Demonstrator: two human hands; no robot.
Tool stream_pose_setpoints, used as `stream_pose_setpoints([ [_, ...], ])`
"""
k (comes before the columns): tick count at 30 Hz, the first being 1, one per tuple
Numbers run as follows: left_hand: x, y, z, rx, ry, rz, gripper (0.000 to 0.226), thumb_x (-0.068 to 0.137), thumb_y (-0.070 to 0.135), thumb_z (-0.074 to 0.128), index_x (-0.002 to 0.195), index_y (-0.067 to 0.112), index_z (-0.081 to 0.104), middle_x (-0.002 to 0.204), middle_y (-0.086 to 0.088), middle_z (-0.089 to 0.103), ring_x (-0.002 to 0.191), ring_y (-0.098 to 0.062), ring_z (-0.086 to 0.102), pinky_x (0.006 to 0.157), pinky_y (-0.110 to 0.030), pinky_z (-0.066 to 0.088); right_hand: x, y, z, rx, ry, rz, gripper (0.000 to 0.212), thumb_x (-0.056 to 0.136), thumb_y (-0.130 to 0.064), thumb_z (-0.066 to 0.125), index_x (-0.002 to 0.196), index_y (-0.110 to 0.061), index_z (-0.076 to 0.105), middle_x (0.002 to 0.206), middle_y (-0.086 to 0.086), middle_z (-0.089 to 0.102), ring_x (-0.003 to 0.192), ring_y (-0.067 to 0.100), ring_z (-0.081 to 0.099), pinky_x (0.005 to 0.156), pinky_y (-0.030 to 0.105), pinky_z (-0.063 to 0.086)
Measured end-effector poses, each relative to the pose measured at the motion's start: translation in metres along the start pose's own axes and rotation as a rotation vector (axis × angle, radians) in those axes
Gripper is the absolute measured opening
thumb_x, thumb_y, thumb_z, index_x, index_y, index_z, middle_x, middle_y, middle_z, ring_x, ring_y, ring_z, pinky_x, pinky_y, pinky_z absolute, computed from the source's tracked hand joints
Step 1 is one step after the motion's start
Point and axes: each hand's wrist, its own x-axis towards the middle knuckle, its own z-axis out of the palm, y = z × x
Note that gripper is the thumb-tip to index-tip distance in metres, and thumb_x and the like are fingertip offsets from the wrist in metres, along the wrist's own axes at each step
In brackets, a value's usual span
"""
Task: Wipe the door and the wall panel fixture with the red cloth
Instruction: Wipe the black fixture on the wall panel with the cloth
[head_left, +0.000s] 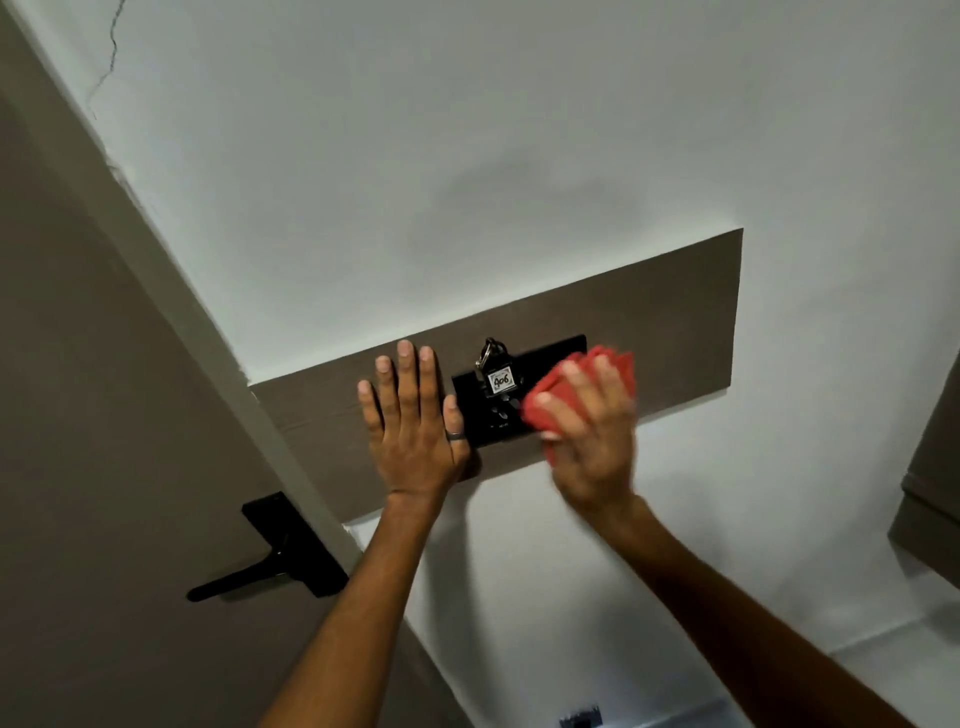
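A brown wood-look wall panel (649, 332) runs across the white wall, with a black switch plate (540, 358) set in it. A key tag marked 406 (500, 382) hangs from the plate. My right hand (589, 431) presses the folded red cloth (618, 366) against the plate's right end and the panel. My left hand (413, 421) lies flat on the panel just left of the plate, fingers spread, holding nothing. The grey-brown door (104, 415) fills the left side, with its black lever handle (270, 556) below.
A pale door frame (208, 332) separates door and wall. A thin crack (111, 52) runs in the wall at top left. A brown cabinet edge (930, 467) juts in at the right. A small dark object (582, 719) sits low by the bottom edge.
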Motion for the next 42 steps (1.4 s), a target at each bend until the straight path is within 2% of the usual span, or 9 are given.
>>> stream_pose_setpoints([
  [3, -0.001, -0.005, -0.001, -0.029, 0.001, -0.002, 0.059, 0.104, 0.031, 0.035, 0.158, 0.011, 0.024, 0.164, -0.008, 0.022, 0.157, -0.024, 0.006, 0.128, -0.047, 0.010, 0.012, -0.010, 0.028, -0.116, -0.048, -0.273, 0.039, 0.107, -0.042, 0.052, 0.140, -0.024, 0.062, 0.153, 0.013, 0.053, 0.146, 0.040, 0.047, 0.122, 0.057, 0.039],
  [7, -0.001, -0.015, 0.000, 0.021, -0.011, 0.065, 0.061, 0.104, 0.033, 0.033, 0.160, 0.014, 0.019, 0.170, -0.003, 0.003, 0.157, -0.022, 0.003, 0.128, -0.045, 0.007, -0.001, -0.033, 0.056, -0.140, 0.098, 0.076, 0.043, 0.106, -0.048, 0.045, 0.141, -0.026, 0.058, 0.152, 0.013, 0.051, 0.155, 0.037, 0.034, 0.127, 0.055, 0.030],
  [10, -0.004, -0.013, 0.002, 0.001, 0.012, 0.054, 0.060, 0.104, 0.033, 0.034, 0.160, 0.014, 0.022, 0.170, -0.004, 0.006, 0.157, -0.023, 0.005, 0.129, -0.045, 0.007, -0.017, -0.025, 0.058, -0.206, 0.042, -0.154, 0.040, 0.106, -0.044, 0.045, 0.141, -0.030, 0.059, 0.149, 0.007, 0.054, 0.160, 0.031, 0.025, 0.126, 0.052, 0.028],
  [20, -0.003, -0.016, 0.006, 0.037, 0.007, 0.061, 0.059, 0.106, 0.034, 0.027, 0.160, 0.013, 0.018, 0.169, -0.004, 0.003, 0.157, -0.023, 0.002, 0.129, -0.044, 0.004, 0.001, -0.047, 0.070, -0.187, 0.135, 0.158, 0.039, 0.108, -0.043, 0.043, 0.138, -0.028, 0.063, 0.150, 0.005, 0.055, 0.152, 0.033, 0.039, 0.127, 0.050, 0.029],
  [27, -0.004, -0.017, 0.002, 0.037, -0.015, 0.067, 0.062, 0.104, 0.037, 0.028, 0.159, 0.012, 0.016, 0.170, -0.003, -0.003, 0.157, -0.023, -0.001, 0.129, -0.046, 0.005, -0.004, -0.048, 0.073, -0.251, 0.126, 0.071, 0.042, 0.107, -0.045, 0.043, 0.142, -0.031, 0.062, 0.151, 0.001, 0.055, 0.150, 0.032, 0.040, 0.127, 0.047, 0.028],
  [30, -0.009, -0.018, 0.001, -0.005, -0.017, 0.103, 0.063, 0.102, 0.035, 0.031, 0.159, 0.011, 0.018, 0.170, -0.004, 0.001, 0.157, -0.024, 0.002, 0.129, -0.046, 0.006, -0.014, -0.023, 0.066, -0.263, 0.058, -0.201, 0.045, 0.106, -0.045, 0.045, 0.144, -0.030, 0.061, 0.152, 0.002, 0.056, 0.149, 0.032, 0.045, 0.126, 0.046, 0.031],
  [33, -0.007, -0.017, 0.002, 0.025, -0.017, 0.079, 0.063, 0.101, 0.030, 0.034, 0.160, 0.012, 0.018, 0.170, -0.003, 0.000, 0.157, -0.024, 0.001, 0.128, -0.046, 0.005, -0.006, -0.021, 0.061, -0.181, 0.100, 0.070, 0.045, 0.105, -0.049, 0.047, 0.146, -0.030, 0.056, 0.154, 0.006, 0.052, 0.151, 0.035, 0.042, 0.126, 0.049, 0.031],
  [37, -0.007, -0.018, 0.002, 0.024, -0.020, 0.093, 0.063, 0.101, 0.030, 0.034, 0.159, 0.012, 0.021, 0.168, -0.004, 0.009, 0.157, -0.024, 0.003, 0.128, -0.047, 0.007, 0.002, 0.020, 0.037, -0.207, -0.042, -0.411, 0.048, 0.099, -0.052, 0.059, 0.140, -0.028, 0.064, 0.147, 0.008, 0.059, 0.141, 0.039, 0.052, 0.117, 0.054, 0.042],
  [42, -0.006, -0.017, 0.003, 0.046, -0.019, 0.093, 0.062, 0.102, 0.030, 0.032, 0.160, 0.011, 0.020, 0.165, -0.005, 0.018, 0.157, -0.025, 0.005, 0.128, -0.047, 0.008, 0.024, 0.028, 0.030, -0.148, -0.040, 0.017, 0.046, 0.106, -0.046, 0.049, 0.142, -0.022, 0.062, 0.151, 0.014, 0.058, 0.150, 0.041, 0.042, 0.128, 0.056, 0.027],
])
